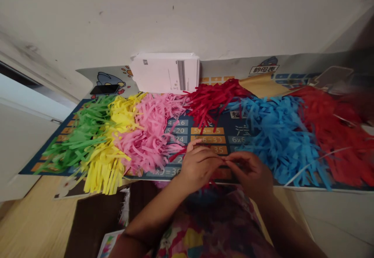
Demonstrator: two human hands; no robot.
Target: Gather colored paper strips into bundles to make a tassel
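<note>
In the middle, near the table's front edge, my left hand [198, 166] is closed round a red paper tassel. Its loose red strips [177, 155] poke out to the left of the fingers, while most of it is hidden by the hand. My right hand [251, 172] meets it fingertip to fingertip, pinching what looks like the thin end of that red piece. Just beyond lies a bunch of dark red tassels [217, 96]. Pink tassels [154, 129] are beside my left hand, and blue tassels [280, 133] beside my right.
Yellow tassels [113, 149] and green tassels [84, 133] lie at the left, more red tassels [341, 133] at the far right. At the back are a white box [163, 73], a black phone [104, 89] and a wall. A printed mat [206, 130] covers the table.
</note>
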